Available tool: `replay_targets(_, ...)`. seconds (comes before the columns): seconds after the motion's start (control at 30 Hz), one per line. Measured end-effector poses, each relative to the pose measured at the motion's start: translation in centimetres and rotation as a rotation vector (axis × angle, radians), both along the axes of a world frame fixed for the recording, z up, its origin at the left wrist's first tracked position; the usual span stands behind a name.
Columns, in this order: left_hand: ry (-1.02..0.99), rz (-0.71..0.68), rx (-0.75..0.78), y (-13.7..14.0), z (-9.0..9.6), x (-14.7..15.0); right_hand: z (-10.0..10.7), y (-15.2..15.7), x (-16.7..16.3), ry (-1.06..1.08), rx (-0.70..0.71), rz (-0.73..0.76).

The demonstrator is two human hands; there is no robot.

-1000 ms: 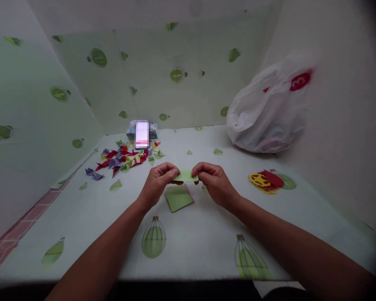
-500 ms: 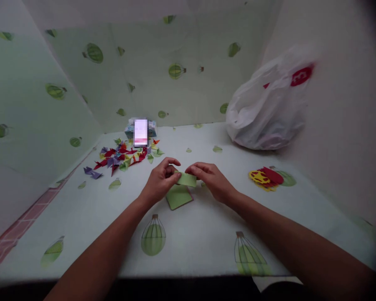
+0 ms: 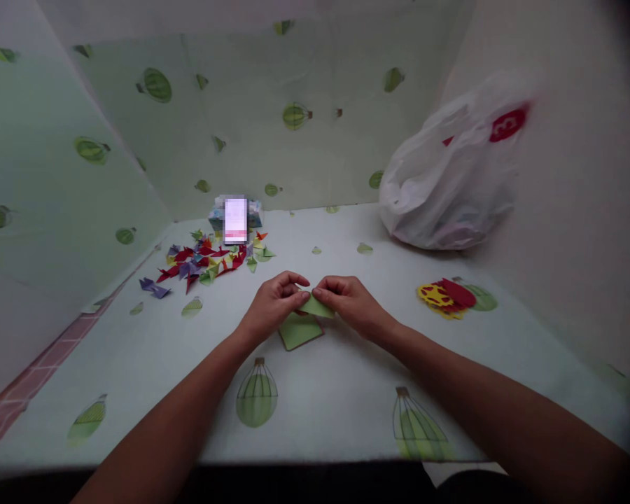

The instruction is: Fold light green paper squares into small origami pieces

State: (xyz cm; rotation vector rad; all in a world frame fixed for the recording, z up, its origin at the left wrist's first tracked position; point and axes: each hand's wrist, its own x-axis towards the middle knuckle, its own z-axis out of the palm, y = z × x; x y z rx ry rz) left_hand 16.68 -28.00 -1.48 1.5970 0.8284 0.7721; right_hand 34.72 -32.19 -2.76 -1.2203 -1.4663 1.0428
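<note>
Between my two hands is a small piece of green paper (image 3: 320, 306), held just above the table. My left hand (image 3: 277, 302) pinches its left end between thumb and fingers. My right hand (image 3: 351, 299) grips its upper right part, thumb in front and fingertips partly hidden behind. Below the held piece lies a stack of square green paper (image 3: 300, 333) with a darker edge, its upper part covered by my hands and the held paper.
Many folded paper cranes (image 3: 204, 262) in several colours lie at the back left. Behind them a phone (image 3: 236, 218) leans on a tissue box (image 3: 255, 212). Red and yellow cut-outs (image 3: 449, 297) lie to the right, a white plastic bag (image 3: 446, 189) behind them.
My right hand has moved slightly left, closer to my left hand, and now pinches the green paper. The paper has tilted, its right end lower. The stack stays where it was.
</note>
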Motion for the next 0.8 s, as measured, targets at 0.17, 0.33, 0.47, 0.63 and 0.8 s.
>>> replay_targets(0.17,0.020,0.038,-0.046,0.0,0.0,0.1,0.2,-0.2,-0.2,-0.098,0.035,0.000)
replay_targets(0.33,0.007,0.134,-0.035,1.2,0.1,-0.8,0.0,0.2,0.2,-0.050,0.000,-0.050)
replay_targets(0.47,-0.028,0.187,-0.078,1.6,0.3,-1.2,-0.1,0.4,0.5,0.099,-0.087,-0.050)
replay_targets(0.63,0.088,0.010,-0.069,0.5,0.2,-0.5,0.2,0.0,0.1,0.135,-0.104,-0.011)
replay_targets(0.8,0.052,-0.088,-0.118,0.2,-0.3,-0.3,0.3,-0.1,-0.2,0.111,-0.093,0.013)
